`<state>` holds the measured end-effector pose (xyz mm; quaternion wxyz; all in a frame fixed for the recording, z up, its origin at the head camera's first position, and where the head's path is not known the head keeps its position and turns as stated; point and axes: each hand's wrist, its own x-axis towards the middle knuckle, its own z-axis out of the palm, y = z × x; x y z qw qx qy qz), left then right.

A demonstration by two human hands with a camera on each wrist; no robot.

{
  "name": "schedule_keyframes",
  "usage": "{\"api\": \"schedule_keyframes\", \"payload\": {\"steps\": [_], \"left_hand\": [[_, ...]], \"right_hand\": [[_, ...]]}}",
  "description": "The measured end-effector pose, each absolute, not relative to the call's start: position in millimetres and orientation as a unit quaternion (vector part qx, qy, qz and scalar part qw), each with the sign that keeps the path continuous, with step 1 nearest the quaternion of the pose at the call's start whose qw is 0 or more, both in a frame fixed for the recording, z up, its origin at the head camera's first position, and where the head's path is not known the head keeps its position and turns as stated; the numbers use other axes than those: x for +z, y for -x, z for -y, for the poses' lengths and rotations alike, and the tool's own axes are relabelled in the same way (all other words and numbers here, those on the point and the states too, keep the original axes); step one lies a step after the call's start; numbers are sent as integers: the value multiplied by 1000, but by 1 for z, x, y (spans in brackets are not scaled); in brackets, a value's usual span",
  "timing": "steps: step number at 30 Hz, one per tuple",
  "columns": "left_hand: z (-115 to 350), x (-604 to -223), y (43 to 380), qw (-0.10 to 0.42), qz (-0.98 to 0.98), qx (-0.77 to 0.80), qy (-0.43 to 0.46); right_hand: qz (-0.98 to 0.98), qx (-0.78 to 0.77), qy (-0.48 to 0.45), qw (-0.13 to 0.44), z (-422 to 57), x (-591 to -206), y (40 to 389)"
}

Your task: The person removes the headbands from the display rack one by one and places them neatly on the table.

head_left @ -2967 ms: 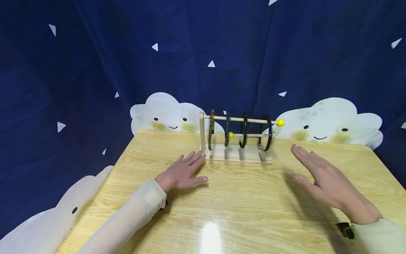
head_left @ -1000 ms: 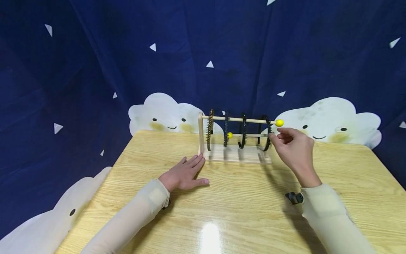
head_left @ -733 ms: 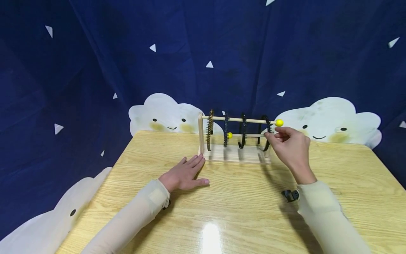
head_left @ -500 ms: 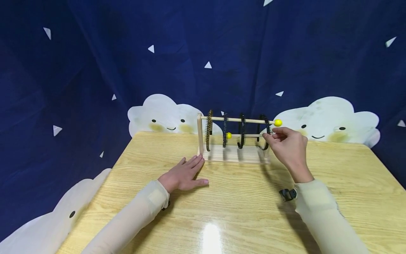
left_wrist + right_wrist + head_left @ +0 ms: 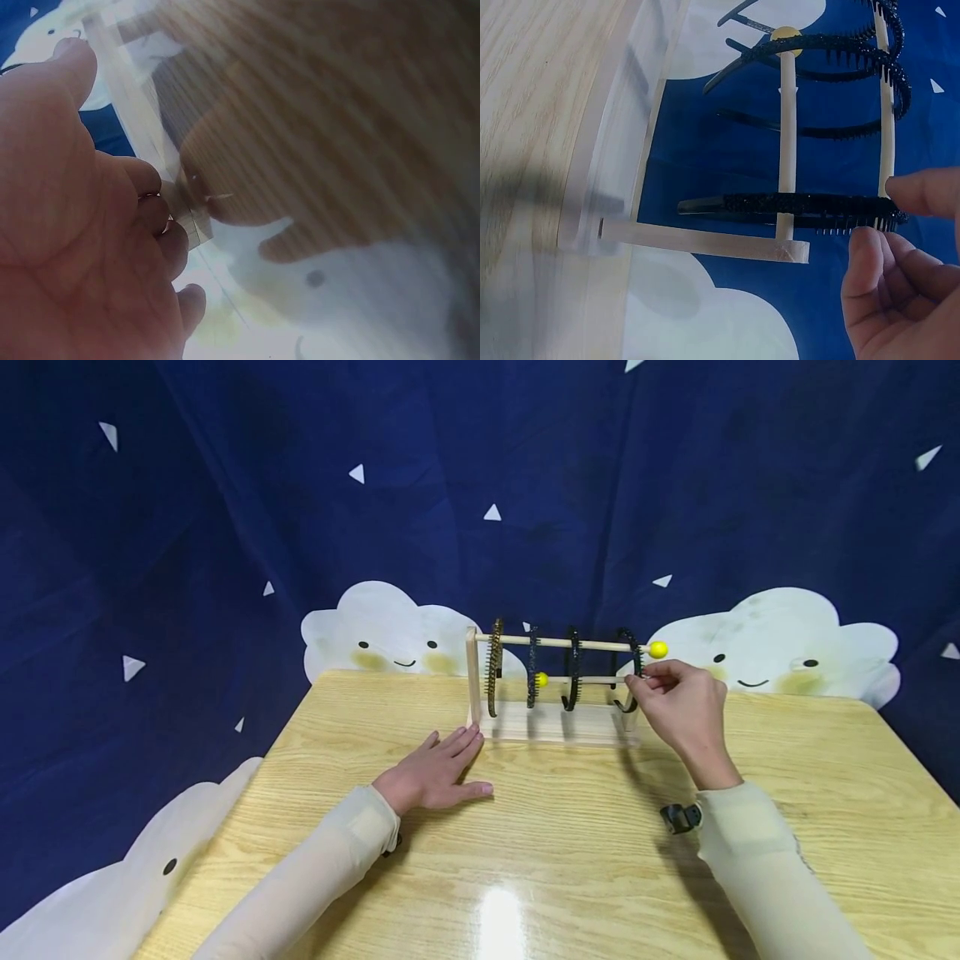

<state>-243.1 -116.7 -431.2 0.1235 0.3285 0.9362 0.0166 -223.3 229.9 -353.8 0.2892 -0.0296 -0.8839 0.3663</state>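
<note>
A wooden rack (image 5: 517, 718) stands at the back of the table, with several toothed headbands hung on its upper rod. At the rod's right end, my right hand (image 5: 686, 706) pinches the front of a glittery black headband (image 5: 772, 202) between thumb and finger. That headband still hangs around the rod, just left of the yellow end ball (image 5: 657, 649). My left hand (image 5: 435, 772) lies with straight, spread fingers, the fingertips touching the rack's left front corner. A brown headband (image 5: 493, 681), a dark blue one (image 5: 532, 672) and another black one (image 5: 574, 672) hang further left.
A lower rod ends in another yellow ball (image 5: 542, 679), behind the hanging headbands. The glossy wood-grain table (image 5: 570, 852) reaches toward me. A dark blue curtain (image 5: 480, 460) with white clouds is right behind the rack.
My right hand came from the table's right side to the rack and took the rightmost black headband between its fingers. That headband has tilted slightly. The left hand stays at the rack's corner.
</note>
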Motion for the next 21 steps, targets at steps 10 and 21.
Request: {"api": "schedule_keyframes", "payload": {"steps": [10, 21], "left_hand": [[117, -431, 243, 124, -936, 13, -328], [117, -432, 243, 122, -937, 11, -328]], "right_hand": [[884, 369, 34, 285, -229, -352, 224], [879, 371, 28, 296, -229, -347, 224]]}}
